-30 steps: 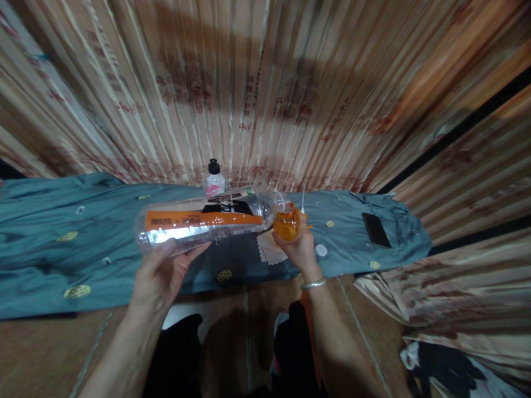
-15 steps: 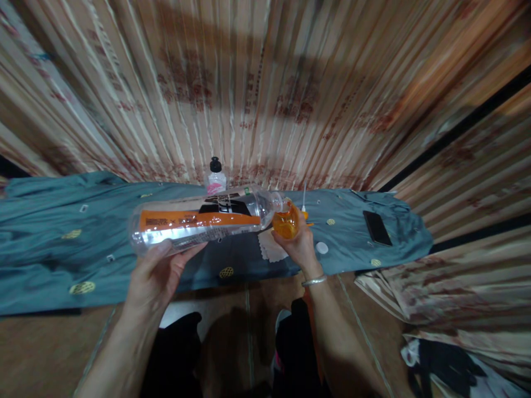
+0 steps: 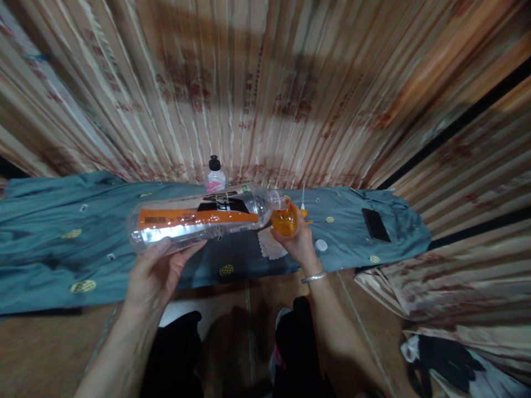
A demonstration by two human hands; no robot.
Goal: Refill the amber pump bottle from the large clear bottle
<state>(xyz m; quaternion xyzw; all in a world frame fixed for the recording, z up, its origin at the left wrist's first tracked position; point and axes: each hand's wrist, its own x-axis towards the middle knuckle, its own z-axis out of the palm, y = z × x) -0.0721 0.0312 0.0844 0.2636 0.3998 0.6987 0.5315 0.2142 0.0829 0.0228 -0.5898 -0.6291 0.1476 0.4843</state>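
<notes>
Head-cam view, looking down past 2 bare forearms. L hand (image 3: pixel 155 268) is half open, palm up, w/ thumb and fingers around the lower part of a big clear btl (image 3: pixel 199 218) w/ an orange, black and silver label. The btl is held almost flat above the worktop (image 3: pixel 348 243), base to the L, neck to the R and slightly higher. R hand (image 3: pixel 296 240) is curled round a small see-through orange container (image 3: pixel 285 222); the btl's mouth is right at its top, but can't tell if they touch or if liquid is flowing. A silver bracelet (image 3: pixel 314 277) is on the R wrist.

Worktop has a teal cloth w/ yellow motifs. Behind the big btl: small btl w/ black cap (image 3: pixel 214 179), upright. Near R hand: pale scalloped cloth (image 3: pixel 271 246), white disc (image 3: pixel 321 245), and thin white tube w/ orange base (image 3: pixel 303 196), partly hidden. Far R: black phone-like slab (image 3: pixel 375 225). Backdrop: pleated beige-and-red curtain (image 3: pixel 249 83)
</notes>
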